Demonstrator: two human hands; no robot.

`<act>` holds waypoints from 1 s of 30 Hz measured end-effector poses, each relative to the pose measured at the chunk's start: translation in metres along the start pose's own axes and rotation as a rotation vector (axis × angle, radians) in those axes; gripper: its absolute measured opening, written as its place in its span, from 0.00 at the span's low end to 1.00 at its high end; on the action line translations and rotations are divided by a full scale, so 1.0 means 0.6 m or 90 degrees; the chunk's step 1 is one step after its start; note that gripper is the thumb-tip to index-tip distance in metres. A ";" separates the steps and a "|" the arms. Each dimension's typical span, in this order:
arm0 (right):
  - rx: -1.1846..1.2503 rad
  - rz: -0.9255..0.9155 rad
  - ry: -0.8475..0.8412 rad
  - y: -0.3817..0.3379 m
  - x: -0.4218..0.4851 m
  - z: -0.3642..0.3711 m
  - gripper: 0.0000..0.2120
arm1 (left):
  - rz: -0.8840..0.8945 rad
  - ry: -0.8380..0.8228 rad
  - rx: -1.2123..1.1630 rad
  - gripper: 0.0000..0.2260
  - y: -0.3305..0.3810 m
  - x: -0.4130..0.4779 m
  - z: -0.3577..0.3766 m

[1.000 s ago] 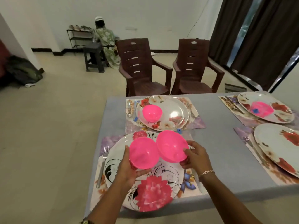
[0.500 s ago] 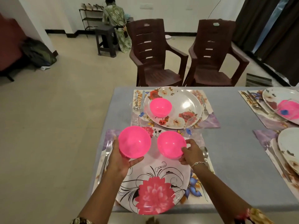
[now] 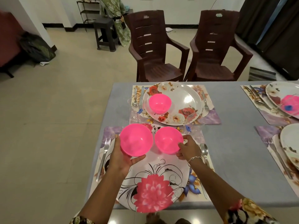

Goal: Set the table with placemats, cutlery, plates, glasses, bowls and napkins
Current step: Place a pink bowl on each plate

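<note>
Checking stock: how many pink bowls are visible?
4: left bowl in left hand, right bowl in right hand, far bowl on plate, edge bowl cropped at right; others possibly hidden.

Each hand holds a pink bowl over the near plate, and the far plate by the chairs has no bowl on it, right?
Not quite: in the head view the far plate already carries a pink bowl. Otherwise yes: the left hand holds the left bowl and the right hand the right bowl, over the near plate.
</note>
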State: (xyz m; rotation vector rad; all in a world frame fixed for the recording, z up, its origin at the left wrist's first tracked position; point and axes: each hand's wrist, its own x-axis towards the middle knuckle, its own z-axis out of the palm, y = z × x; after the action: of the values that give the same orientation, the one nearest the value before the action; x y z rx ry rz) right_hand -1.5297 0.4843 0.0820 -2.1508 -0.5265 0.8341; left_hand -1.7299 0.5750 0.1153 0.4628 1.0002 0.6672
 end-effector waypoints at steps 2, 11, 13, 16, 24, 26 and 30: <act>0.009 0.009 -0.014 0.002 0.000 -0.004 0.11 | -0.013 -0.009 0.004 0.25 -0.005 0.000 0.005; 0.038 0.005 0.114 0.029 -0.032 -0.058 0.06 | -0.077 -0.084 0.051 0.27 -0.044 -0.029 0.065; 0.078 -0.006 0.124 0.034 -0.048 -0.080 0.03 | -0.100 -0.101 0.070 0.28 -0.065 -0.037 0.085; 0.141 -0.027 0.100 0.042 -0.070 -0.123 0.03 | -0.155 -0.112 0.096 0.31 -0.109 -0.050 0.127; 0.145 -0.085 0.045 0.138 -0.124 -0.301 0.07 | -0.236 -0.181 0.183 0.23 -0.261 -0.119 0.280; 0.122 -0.093 0.024 0.175 -0.137 -0.359 0.06 | -0.227 -0.196 0.194 0.25 -0.310 -0.139 0.320; 0.182 -0.078 0.026 0.243 -0.163 -0.470 0.12 | -0.224 -0.201 0.212 0.24 -0.407 -0.181 0.405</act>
State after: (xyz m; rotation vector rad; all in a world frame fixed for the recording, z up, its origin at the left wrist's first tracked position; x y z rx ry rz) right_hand -1.3849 0.1930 0.1491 -1.8517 -0.4824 0.7472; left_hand -1.4841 0.3116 0.1418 0.6416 0.8637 0.1033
